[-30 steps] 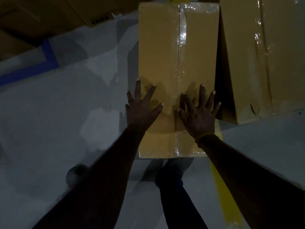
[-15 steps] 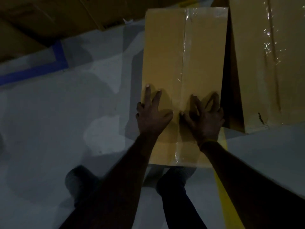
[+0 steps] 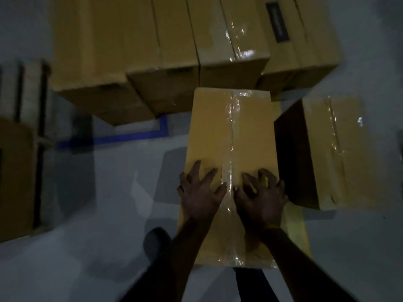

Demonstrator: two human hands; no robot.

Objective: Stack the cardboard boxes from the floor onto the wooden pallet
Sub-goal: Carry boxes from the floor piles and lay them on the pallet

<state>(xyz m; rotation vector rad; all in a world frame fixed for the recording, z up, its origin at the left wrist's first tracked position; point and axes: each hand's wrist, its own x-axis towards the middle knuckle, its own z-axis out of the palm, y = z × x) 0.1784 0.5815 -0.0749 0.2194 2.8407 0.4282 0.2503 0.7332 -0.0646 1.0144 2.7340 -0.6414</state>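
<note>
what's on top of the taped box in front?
Both hands rest on the box: left hand with fingers spread flat, right hand with fingers arched. Clear tape runs down the centre seam. The cardboard under the palms is hidden.

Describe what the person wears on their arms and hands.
Both forearms are bare, with no sleeves in view. The left hand wears no glove or band. The right hand is ungloved too, with a thin yellowish band around its wrist.

- Near box [image 3: 229, 149]: matt tan cardboard, glossy clear tape [image 3: 231, 136] along its seam
- Floor [image 3: 87, 214]: smooth grey, blue tape line [image 3: 122, 137]
- Pallet [image 3: 41, 105]: bare wood
</note>
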